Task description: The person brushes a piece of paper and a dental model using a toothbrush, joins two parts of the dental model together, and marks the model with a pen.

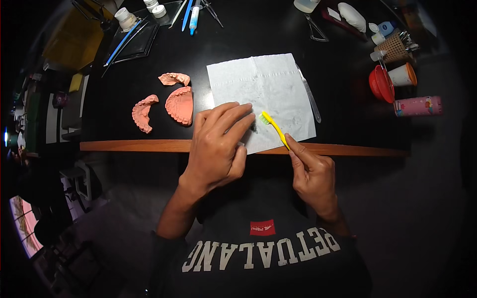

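Note:
My right hand (317, 174) pinches the handle of a yellow toothbrush (277, 128), its pale bristles over a white paper sheet (233, 94). Close to the bristles, my left hand (214, 144) hovers at the sheet's near left part with its fingers stretched out. I see nothing held in it, though its palm side is hidden. A small dark patch (254, 127) shows on the paper between the left fingertips and the brush. Left of the sheet lie a pink dental cast (180, 106), a curved pink cast piece (143, 113) and a smaller pink piece (175, 78).
A metal spatula-like tool (313, 102) lies along the sheet's right edge. Farther right are a red bowl (378, 85), an orange-and-white cup (402, 75) and a pink can (418, 106). At the back stand jars (125, 19) and a syringe (195, 20). The table's wooden edge (134, 145) runs nearest me.

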`<state>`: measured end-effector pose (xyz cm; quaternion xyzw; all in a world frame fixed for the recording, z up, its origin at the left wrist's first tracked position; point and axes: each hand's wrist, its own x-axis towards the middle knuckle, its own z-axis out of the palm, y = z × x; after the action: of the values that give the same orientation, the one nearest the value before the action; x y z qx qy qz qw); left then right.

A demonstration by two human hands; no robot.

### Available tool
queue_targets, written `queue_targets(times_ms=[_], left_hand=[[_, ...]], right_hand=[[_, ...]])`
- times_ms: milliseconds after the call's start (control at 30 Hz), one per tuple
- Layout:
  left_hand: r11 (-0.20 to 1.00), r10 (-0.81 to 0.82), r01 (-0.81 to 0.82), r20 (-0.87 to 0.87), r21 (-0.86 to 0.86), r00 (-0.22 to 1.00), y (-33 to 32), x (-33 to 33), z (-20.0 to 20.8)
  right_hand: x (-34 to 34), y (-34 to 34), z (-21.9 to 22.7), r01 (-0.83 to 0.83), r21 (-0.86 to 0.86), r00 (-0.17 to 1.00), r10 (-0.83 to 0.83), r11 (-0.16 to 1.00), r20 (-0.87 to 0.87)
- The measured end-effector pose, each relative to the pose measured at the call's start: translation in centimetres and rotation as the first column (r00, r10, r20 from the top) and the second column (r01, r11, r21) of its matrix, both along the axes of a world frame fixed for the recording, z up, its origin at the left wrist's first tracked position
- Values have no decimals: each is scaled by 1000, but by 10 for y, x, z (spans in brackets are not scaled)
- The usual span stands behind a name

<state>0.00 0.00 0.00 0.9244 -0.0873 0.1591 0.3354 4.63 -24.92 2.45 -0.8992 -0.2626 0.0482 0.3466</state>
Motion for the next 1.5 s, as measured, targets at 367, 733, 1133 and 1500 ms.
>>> queue_targets(times_ms=[367, 733, 1133, 1500], left_hand=[[999, -13, 13, 5, 41, 1000, -4, 8, 2], [996, 37, -35, 22, -80, 999, -2, 23, 3], [994, -108, 108, -73, -12, 991, -8, 39, 5], [995, -98, 100, -55, 31, 994, -8, 41, 5]], right_hand=[[2, 6, 8, -2, -114, 1000, 4, 993, 17], [13, -8, -1, 17, 260, 996, -37, 965, 75], [3, -25, -23, 5, 83, 955, -29, 997, 294], [14, -30, -17, 2, 100, 984, -20, 995, 175]])
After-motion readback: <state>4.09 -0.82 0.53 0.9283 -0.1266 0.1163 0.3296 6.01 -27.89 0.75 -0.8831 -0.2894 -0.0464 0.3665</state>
